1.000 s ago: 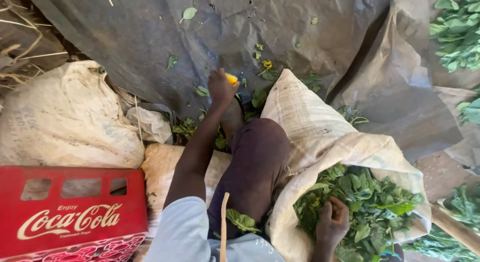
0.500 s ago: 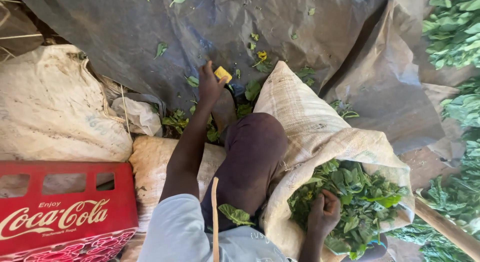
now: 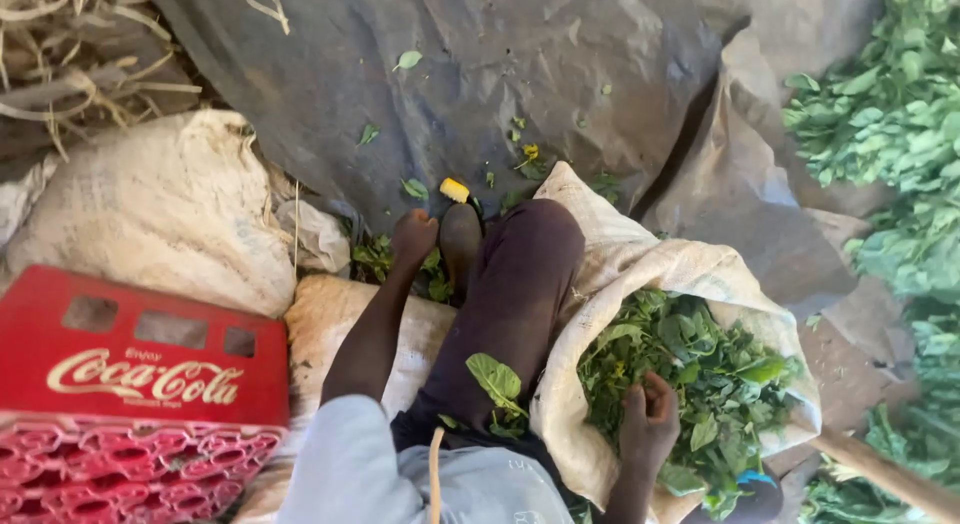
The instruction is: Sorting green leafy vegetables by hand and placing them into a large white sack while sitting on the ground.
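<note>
Since a moment ago, the left hand (image 3: 414,236) has pulled back from the little yellow thing (image 3: 455,190) and now sits closer to the body, down by the foot (image 3: 461,246). It no longer touches the yellow thing, which lies just past the toes on the dark sheet (image 3: 560,74).

Closest to the camera, the right hand (image 3: 648,422) rests inside the open sack (image 3: 640,269), right on top of the green leaves (image 3: 720,374). Its fingers are curled in on the leaves, like a loose grab. One big leaf (image 3: 496,378) lies on the person's lap, beside the sack's rim.

On the left side stands a red plastic crate (image 3: 130,369), near the left arm. The bent knee (image 3: 535,249) in dark cloth presses against the sack.

A bit farther out, the left hand is curled up with the fingers close together. I cannot tell if it is holding anything. A few loose leaves lie on the ground around it.

Past the crate is a big pale stuffed bag (image 3: 160,204). Farther still, the dark sheet spreads out wide with small leaf bits on it. Far to the right is a large pile of greens (image 3: 890,134), well apart from both hands. Dry stalks (image 3: 80,64) lie in the far left corner.
</note>
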